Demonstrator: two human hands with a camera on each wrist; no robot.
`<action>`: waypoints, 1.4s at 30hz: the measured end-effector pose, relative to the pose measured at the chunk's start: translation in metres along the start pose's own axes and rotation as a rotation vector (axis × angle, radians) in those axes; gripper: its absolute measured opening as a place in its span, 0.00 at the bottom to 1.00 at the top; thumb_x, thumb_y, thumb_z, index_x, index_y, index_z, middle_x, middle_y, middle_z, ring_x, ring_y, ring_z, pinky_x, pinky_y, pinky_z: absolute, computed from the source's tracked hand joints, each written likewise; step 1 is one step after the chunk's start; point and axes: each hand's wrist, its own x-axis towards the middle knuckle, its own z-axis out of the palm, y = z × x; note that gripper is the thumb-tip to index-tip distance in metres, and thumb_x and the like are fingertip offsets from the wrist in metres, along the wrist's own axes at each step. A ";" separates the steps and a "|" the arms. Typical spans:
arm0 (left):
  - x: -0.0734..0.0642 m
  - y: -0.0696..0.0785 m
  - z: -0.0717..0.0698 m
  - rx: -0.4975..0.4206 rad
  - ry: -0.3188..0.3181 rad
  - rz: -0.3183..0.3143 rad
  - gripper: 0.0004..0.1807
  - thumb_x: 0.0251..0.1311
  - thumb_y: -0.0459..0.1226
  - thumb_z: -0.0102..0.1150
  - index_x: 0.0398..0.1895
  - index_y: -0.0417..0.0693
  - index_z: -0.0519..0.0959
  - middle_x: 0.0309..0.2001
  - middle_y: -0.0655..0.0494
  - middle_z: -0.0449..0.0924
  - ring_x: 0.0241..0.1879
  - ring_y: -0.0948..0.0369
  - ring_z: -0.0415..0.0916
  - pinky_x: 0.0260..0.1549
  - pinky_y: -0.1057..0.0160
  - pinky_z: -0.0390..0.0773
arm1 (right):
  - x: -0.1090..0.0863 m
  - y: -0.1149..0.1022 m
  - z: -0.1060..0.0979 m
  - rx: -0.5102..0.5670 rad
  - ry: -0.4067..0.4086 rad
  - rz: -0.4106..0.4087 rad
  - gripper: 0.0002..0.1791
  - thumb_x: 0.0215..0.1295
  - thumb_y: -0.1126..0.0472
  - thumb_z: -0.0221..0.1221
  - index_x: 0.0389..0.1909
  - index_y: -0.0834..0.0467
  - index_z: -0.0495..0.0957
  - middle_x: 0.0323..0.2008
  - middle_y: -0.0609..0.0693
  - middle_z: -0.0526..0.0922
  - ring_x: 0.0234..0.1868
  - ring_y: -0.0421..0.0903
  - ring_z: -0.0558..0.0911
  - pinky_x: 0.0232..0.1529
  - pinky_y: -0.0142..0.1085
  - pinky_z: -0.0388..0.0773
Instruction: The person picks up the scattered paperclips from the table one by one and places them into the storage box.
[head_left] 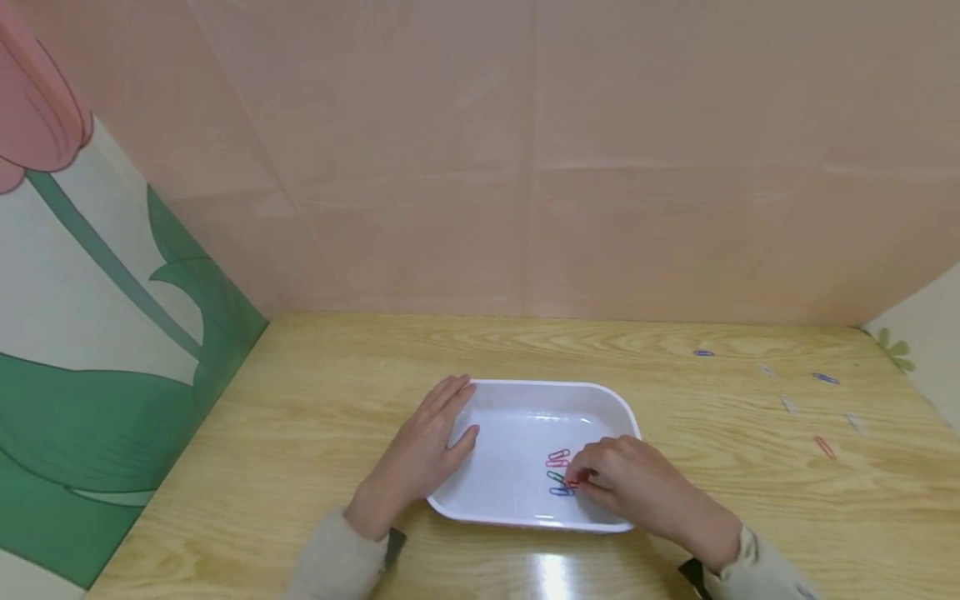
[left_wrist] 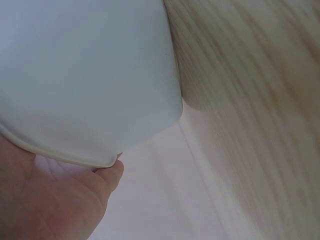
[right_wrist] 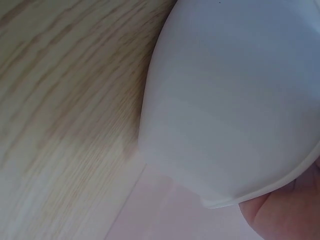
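Observation:
A white rectangular tray stands on the wooden table in front of me. My left hand rests on its left rim, fingers extended along the edge; the left wrist view shows the fingers against the rim. Over the tray's right side reaches my right hand, its thumb and index finger pinching a red paper clip near the tray floor. Beside those fingertips lie pink paper clips, a green paper clip and blue paper clips. The right wrist view shows mainly the tray's outer wall.
On the table's right side are scattered a red paper clip, blue paper clips and several pale paper clips. A pinkish covering hangs behind the table. A flower-patterned panel borders the left.

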 end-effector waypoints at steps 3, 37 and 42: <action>0.000 0.000 0.000 -0.002 0.001 0.003 0.30 0.69 0.42 0.56 0.70 0.38 0.67 0.73 0.44 0.64 0.75 0.49 0.59 0.75 0.50 0.60 | 0.000 0.000 0.000 -0.006 0.006 0.007 0.09 0.52 0.65 0.71 0.29 0.46 0.87 0.28 0.37 0.87 0.30 0.33 0.79 0.31 0.32 0.79; 0.000 0.002 -0.003 -0.006 -0.003 -0.014 0.31 0.69 0.43 0.56 0.71 0.38 0.67 0.74 0.45 0.64 0.75 0.50 0.58 0.75 0.50 0.60 | -0.002 0.000 0.000 0.001 0.030 0.012 0.06 0.56 0.61 0.70 0.32 0.46 0.88 0.31 0.36 0.88 0.32 0.30 0.79 0.33 0.32 0.79; 0.000 0.001 -0.001 -0.005 0.000 -0.009 0.31 0.68 0.42 0.56 0.71 0.38 0.67 0.73 0.44 0.64 0.75 0.49 0.59 0.75 0.50 0.60 | -0.002 0.000 0.000 0.009 0.027 0.017 0.06 0.55 0.61 0.70 0.32 0.46 0.88 0.31 0.37 0.88 0.32 0.31 0.80 0.33 0.32 0.79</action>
